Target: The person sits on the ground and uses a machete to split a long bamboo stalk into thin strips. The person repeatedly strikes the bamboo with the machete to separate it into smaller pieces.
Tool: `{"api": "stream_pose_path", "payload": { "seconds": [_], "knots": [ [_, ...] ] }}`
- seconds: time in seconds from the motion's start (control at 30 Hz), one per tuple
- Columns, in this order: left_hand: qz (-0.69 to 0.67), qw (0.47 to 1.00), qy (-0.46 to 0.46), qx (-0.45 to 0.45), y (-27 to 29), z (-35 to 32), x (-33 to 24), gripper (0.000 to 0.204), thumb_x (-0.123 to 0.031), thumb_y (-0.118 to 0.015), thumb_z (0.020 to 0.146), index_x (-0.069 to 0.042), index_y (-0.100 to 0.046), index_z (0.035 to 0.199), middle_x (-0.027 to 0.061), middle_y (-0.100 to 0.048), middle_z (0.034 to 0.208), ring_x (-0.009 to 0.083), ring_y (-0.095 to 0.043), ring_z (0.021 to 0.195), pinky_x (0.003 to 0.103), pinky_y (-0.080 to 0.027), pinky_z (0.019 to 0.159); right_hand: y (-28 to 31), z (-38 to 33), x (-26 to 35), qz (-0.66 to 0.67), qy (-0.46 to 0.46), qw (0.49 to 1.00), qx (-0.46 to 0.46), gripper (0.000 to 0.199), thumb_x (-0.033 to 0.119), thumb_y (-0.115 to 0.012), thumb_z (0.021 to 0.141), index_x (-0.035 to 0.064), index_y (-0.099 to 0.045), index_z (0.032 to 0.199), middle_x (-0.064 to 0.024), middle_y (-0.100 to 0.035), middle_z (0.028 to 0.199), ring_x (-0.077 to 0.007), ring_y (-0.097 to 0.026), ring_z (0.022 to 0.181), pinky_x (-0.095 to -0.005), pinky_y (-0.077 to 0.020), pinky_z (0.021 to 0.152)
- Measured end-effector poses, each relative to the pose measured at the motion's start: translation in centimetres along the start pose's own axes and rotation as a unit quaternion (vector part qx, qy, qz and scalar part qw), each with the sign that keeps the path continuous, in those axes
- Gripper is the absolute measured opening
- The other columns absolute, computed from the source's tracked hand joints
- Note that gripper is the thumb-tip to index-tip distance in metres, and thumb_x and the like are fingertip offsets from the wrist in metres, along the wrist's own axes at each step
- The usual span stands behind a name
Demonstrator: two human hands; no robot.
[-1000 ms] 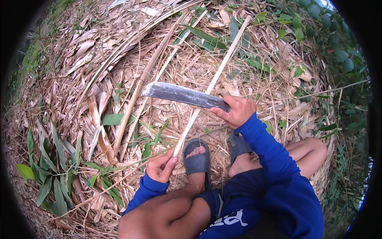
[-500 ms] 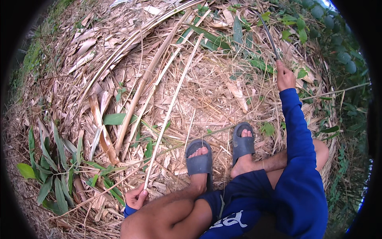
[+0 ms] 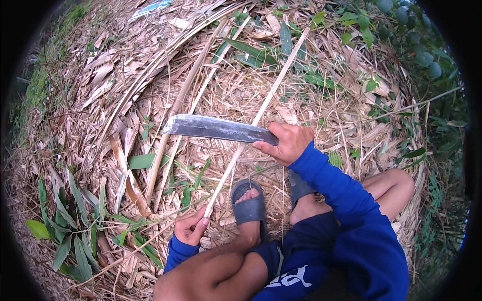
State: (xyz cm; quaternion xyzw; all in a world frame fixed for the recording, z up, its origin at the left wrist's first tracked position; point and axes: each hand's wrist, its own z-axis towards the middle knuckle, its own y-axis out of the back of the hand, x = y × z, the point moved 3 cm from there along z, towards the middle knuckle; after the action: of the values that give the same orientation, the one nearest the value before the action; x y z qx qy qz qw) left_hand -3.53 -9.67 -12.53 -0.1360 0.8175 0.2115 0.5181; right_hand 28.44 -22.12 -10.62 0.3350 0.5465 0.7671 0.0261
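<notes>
My left hand [image 3: 191, 227], low beside my left knee, grips the lower end of a long pale bamboo strip [image 3: 277, 83] between thumb and fingers. The strip slants up and away to the right. In front of me my right hand [image 3: 289, 143] is closed around a machete, whose broad dark blade [image 3: 216, 128] points left. The machete's handle is hidden inside my fist. Its blade lies across the strip at about mid-length, on the near side of it. Whether blade and strip touch, I cannot tell.
Dry husks and leaves [image 3: 108, 65] litter the ground. Several longer canes [image 3: 170, 120] lie to the left of the strip. A leafy green plant [image 3: 75, 241] stands at lower left, with bushes [image 3: 427, 65] along the right. My sandalled feet [image 3: 248, 208] rest just before me.
My right hand has swung the machete from the far right inward to across the strip, its blade now pointing left. My left hand has moved slightly right and up, and the strip's far end has swung right.
</notes>
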Motion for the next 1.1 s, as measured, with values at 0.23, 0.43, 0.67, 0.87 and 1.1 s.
{"api": "stream_pose_path", "payload": {
  "seconds": [0.23, 0.43, 0.67, 0.87, 1.1],
  "knots": [
    [-0.006, 1.0, 0.006, 0.019, 1.0, -3.1, 1.1, 0.035, -0.005, -0.062, 0.087, 0.002, -0.06, 0.121, 0.0009, -0.053, 0.062, 0.0044, -0.042, 0.052, 0.021, -0.034, 0.048, 0.4, 1.1, -3.5, -0.028, -0.028, 0.999, -0.007, 0.057, 0.064, -0.056, 0.083, 0.0071, -0.058, 0.072, -0.0137, -0.061, 0.064, -0.032, -0.062, 0.057, -0.0432, -0.0476, 0.05],
    [-0.094, 0.994, 0.028, 0.044, 1.5, -4.1, 1.9, 0.034, -0.004, -0.06, 0.089, 0.003, -0.059, 0.122, 0.0023, -0.058, 0.07, 0.0053, -0.045, 0.055, 0.022, -0.036, 0.05, 1.0, 0.7, -3.0, -0.05, 0.017, 0.998, -0.022, 0.055, 0.061, -0.06, 0.081, 0.0066, -0.057, 0.073, -0.0129, -0.057, 0.061, -0.0335, -0.06, 0.056, -0.0418, -0.0451, 0.048],
    [-0.072, 0.995, 0.012, 0.063, 2.7, -5.1, 1.6, 0.035, -0.008, -0.059, 0.091, 0.003, -0.058, 0.124, 0.0021, -0.058, 0.07, 0.0069, -0.048, 0.058, 0.023, -0.038, 0.052, 1.9, 1.6, -4.1, -0.06, 0.053, 0.996, -0.028, 0.054, 0.06, -0.06, 0.082, 0.0068, -0.056, 0.071, -0.0126, -0.055, 0.059, -0.0325, -0.058, 0.054, -0.0414, -0.0442, 0.048],
    [-0.087, 0.995, 0.039, 0.04, 5.0, -8.6, 4.9, 0.035, -0.006, -0.06, 0.09, 0.003, -0.058, 0.124, 0.0013, -0.058, 0.069, 0.0058, -0.049, 0.056, 0.021, -0.038, 0.051, 4.1, 3.6, -10.9, -0.092, -0.127, 0.988, -0.001, 0.059, 0.063, -0.052, 0.086, 0.0061, -0.063, 0.078, -0.0173, -0.059, 0.06, -0.0368, -0.062, 0.06, -0.0442, -0.0484, 0.056],
    [-0.098, 0.99, 0.083, -0.052, 6.8, -12.7, 6.5, 0.037, -0.005, -0.062, 0.089, 0.003, -0.057, 0.125, 0.0018, -0.06, 0.07, 0.005, -0.049, 0.053, 0.02, -0.038, 0.048, 8.6, 4.3, -23.3, -0.109, -0.285, 0.941, -0.143, 0.071, 0.065, -0.041, 0.09, 0.0001, -0.07, 0.085, -0.022, -0.065, 0.073, -0.04, -0.063, 0.076, -0.0425, -0.0475, 0.072]
  ]
}}
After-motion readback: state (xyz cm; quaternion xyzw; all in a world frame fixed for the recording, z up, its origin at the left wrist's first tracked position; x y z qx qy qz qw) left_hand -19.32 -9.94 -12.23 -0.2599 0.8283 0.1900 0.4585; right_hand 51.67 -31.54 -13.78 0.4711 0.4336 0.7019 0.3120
